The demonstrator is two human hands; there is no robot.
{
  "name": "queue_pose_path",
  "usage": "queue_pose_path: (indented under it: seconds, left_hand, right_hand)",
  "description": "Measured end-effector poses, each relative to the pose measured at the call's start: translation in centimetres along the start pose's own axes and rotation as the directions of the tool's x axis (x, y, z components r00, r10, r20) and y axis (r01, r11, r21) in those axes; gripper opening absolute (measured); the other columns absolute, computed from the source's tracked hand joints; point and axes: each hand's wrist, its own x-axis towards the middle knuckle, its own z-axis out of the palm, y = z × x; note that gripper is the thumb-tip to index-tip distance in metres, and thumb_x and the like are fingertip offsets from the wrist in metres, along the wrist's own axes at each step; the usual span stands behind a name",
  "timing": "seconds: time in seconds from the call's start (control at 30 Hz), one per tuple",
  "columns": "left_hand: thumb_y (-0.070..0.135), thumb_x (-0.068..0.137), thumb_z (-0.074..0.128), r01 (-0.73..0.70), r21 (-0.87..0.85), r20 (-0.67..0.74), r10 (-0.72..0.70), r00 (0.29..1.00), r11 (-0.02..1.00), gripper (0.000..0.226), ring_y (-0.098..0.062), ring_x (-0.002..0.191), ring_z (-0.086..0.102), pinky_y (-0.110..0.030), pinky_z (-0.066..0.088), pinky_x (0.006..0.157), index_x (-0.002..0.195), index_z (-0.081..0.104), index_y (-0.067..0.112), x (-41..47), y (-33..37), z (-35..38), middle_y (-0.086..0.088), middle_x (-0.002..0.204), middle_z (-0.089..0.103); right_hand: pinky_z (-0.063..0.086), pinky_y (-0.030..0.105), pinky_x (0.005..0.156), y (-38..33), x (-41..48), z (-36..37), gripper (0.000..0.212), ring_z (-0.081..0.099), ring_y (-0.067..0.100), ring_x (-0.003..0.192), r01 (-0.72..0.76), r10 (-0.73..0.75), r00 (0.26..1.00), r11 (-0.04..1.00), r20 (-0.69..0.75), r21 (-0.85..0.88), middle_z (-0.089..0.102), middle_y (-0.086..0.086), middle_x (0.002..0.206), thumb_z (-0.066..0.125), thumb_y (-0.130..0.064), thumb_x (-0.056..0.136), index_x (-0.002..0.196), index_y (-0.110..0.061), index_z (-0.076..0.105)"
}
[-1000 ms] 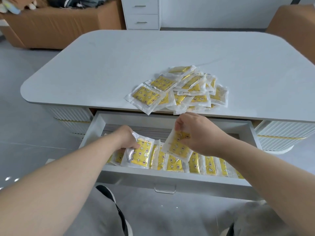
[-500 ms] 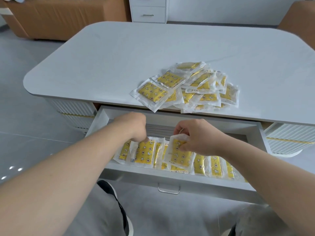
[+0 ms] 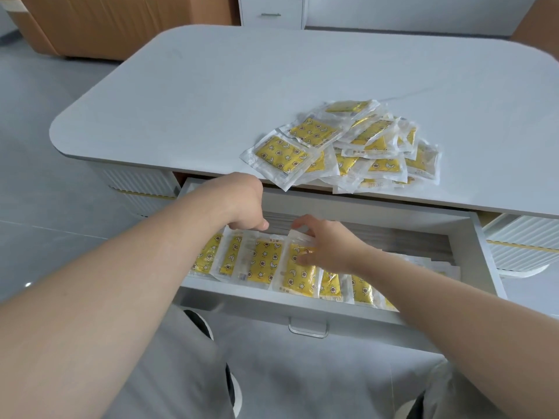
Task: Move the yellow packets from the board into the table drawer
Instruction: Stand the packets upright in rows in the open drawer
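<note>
A heap of yellow packets in clear wrappers lies on the white table top, near its front edge. Below it the table drawer is pulled out, with a row of several yellow packets leaning inside. My right hand holds one yellow packet in that row, thumb on its face and fingers over its top edge. My left hand hovers with curled fingers at the top edges of the packets further left. Whether it pinches one is hidden.
The drawer's metal handle points toward my knees in grey trousers. Ribbed white table bases flank the drawer. A brown sofa and a white cabinet stand on the grey floor behind the table.
My right hand has lowered its packet into the drawer row. My left hand has set its packet down in the row and now sits above its top edge.
</note>
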Motion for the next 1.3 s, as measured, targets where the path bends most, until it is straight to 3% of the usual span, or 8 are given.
queue_pose_path:
  seconds: [0.17,0.43,0.6,0.7,0.83,0.97,1.1,1.3]
  left_hand:
    - [0.048,0.091,0.068,-0.001,-0.022,-0.079,-0.001,0.997,1.000,0.040,-0.024,0.104,0.063,-0.039,0.055,0.089,0.118,0.065,0.019,-0.3,0.4,-0.2,0.000,0.114,0.065]
    - [0.046,0.093,0.065,0.004,-0.068,-0.201,-0.017,0.980,0.998,0.027,-0.022,0.092,0.064,-0.037,0.056,0.079,0.098,0.068,0.020,-0.1,0.4,-0.3,0.001,0.097,0.067]
    - [0.036,0.106,0.042,0.005,-0.184,-0.286,-0.059,0.957,0.983,0.037,-0.019,0.066,0.053,-0.028,0.032,0.052,0.083,0.058,0.012,0.4,0.3,-0.6,-0.004,0.079,0.058]
    - [0.038,0.106,0.038,-0.012,-0.222,-0.337,-0.065,0.939,0.975,0.038,-0.023,0.076,0.060,-0.029,0.036,0.055,0.092,0.064,0.013,0.3,0.5,-1.1,-0.006,0.087,0.063]
    - [0.040,0.105,0.043,-0.033,-0.191,-0.411,-0.050,0.910,0.981,0.037,-0.028,0.082,0.061,-0.032,0.044,0.062,0.092,0.063,0.012,0.4,1.7,-1.9,-0.007,0.088,0.062]
    - [0.036,0.099,0.055,-0.080,-0.219,-0.484,-0.037,0.874,0.972,0.021,-0.028,0.094,0.062,-0.039,0.055,0.079,0.100,0.063,0.016,0.7,3.1,-2.3,-0.003,0.104,0.064]
    - [0.024,0.095,0.060,-0.128,-0.223,-0.521,-0.007,0.853,0.966,0.031,-0.030,0.113,0.056,-0.044,0.051,0.091,0.123,0.058,0.013,0.9,3.9,-2.3,-0.008,0.126,0.055]
    - [0.013,0.090,0.057,-0.164,-0.183,-0.443,0.067,0.894,0.969,0.048,-0.028,0.130,0.047,-0.047,0.046,0.102,0.137,0.050,0.012,1.8,3.3,-1.9,-0.003,0.145,0.046]
  right_hand:
    - [0.050,0.037,0.095,0.3,0.0,1.0,0.075,0.051,0.024,0.116,0.069,-0.075,0.997,0.977,-0.021,-0.204,0.038,0.004,0.137,0.079,-0.042,0.083,0.144,-0.030,0.038]
    - [0.035,0.042,0.111,0.3,-0.4,1.5,0.045,0.033,0.023,0.135,0.120,-0.098,0.992,0.911,0.076,-0.395,0.048,-0.001,0.137,0.062,-0.053,0.094,0.135,-0.034,0.058]
    - [0.030,0.044,0.115,-0.1,-1.4,1.1,0.052,0.030,0.024,0.140,0.135,-0.085,0.988,0.882,0.129,-0.452,0.043,-0.001,0.148,0.051,-0.053,0.100,0.149,-0.037,0.045]
    - [0.035,0.041,0.111,-1.0,-2.8,-0.1,0.051,0.039,0.023,0.136,0.181,-0.150,0.983,0.876,0.105,-0.446,0.046,-0.002,0.146,0.050,-0.045,0.101,0.151,-0.036,0.040]
    - [0.048,0.034,0.093,-2.7,-4.6,-2.8,0.031,0.055,0.018,0.115,0.250,-0.299,0.953,0.870,-0.052,-0.425,0.060,-0.005,0.122,0.050,-0.039,0.102,0.129,-0.029,0.063]
    - [0.051,0.038,0.068,-2.9,-4.6,-4.7,0.025,0.056,0.025,0.082,0.253,-0.505,0.763,0.808,-0.404,-0.532,0.061,0.002,0.088,0.052,-0.020,0.096,0.082,-0.013,0.072]
    - [0.045,0.045,0.086,-2.2,-3.9,-5.7,0.011,0.054,0.033,0.110,0.073,-0.511,0.691,0.753,-0.511,-0.654,0.065,0.007,0.118,0.068,-0.019,0.085,0.081,-0.011,0.074]
    - [0.043,0.052,0.098,-0.9,-3.1,-5.0,0.015,0.050,0.037,0.129,0.132,-0.561,0.713,0.697,-0.421,-0.705,0.064,0.004,0.134,0.066,-0.024,0.094,0.094,-0.014,0.077]
